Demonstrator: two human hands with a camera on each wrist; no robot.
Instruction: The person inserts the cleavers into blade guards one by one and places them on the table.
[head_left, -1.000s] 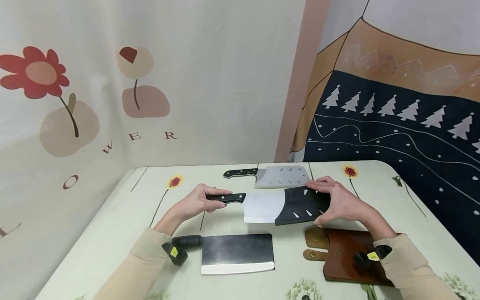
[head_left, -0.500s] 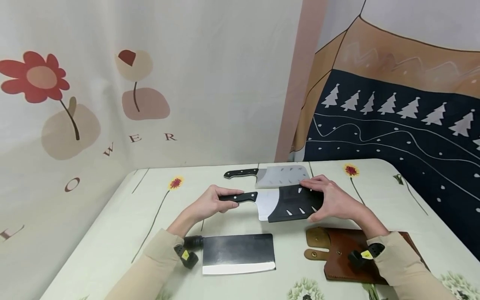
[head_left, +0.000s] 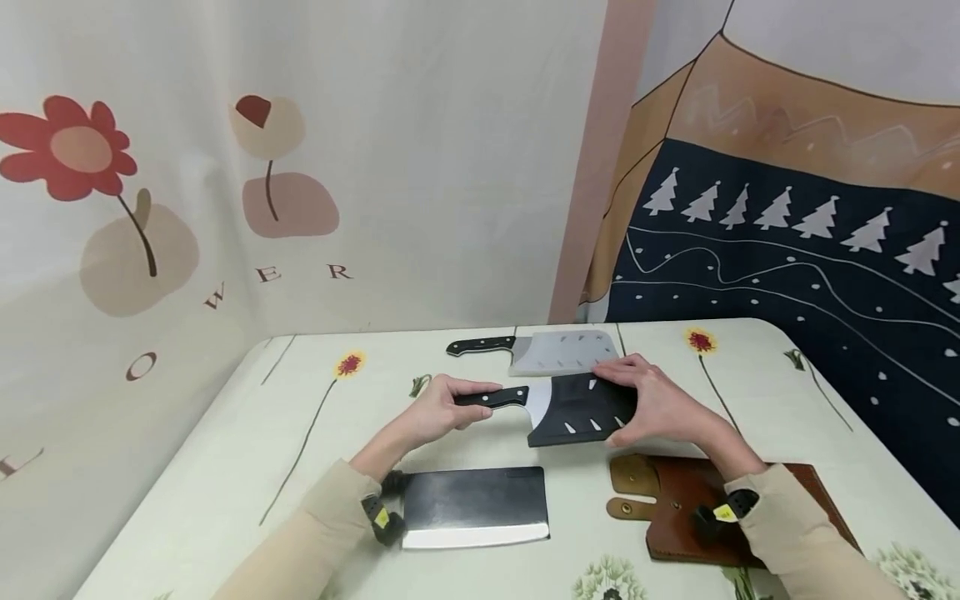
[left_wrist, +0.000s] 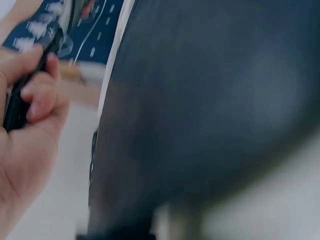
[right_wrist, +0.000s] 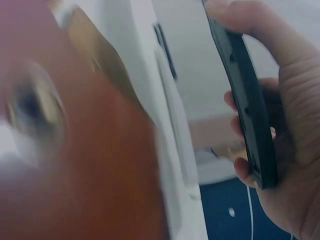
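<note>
My left hand (head_left: 442, 410) grips the black riveted handle (head_left: 504, 397) of a cleaver whose bright blade (head_left: 537, 400) shows only as a narrow strip. The rest of that blade is inside a black slotted blade sheath (head_left: 581, 410). At the sheath's outer end, my right hand (head_left: 658, 402) holds it between the thumb below and the fingers above. In the right wrist view the sheath (right_wrist: 247, 110) appears edge-on in the hand, the fingers behind it. Sheath and cleaver are held above the table, level and in line.
Behind lies another cleaver with a black handle (head_left: 480, 346) and a translucent sheath (head_left: 566, 353). A dark-bladed cleaver (head_left: 476, 500) lies in front, its handle partly hidden by the left wrist. A brown leather sheath (head_left: 675, 533) lies under the right forearm. Curtains (head_left: 420, 167) stand behind the table.
The left hand has moved right, sliding the cleaver deeper into the black sheath, so less blade shows. The right hand has shifted slightly left with the sheath.
</note>
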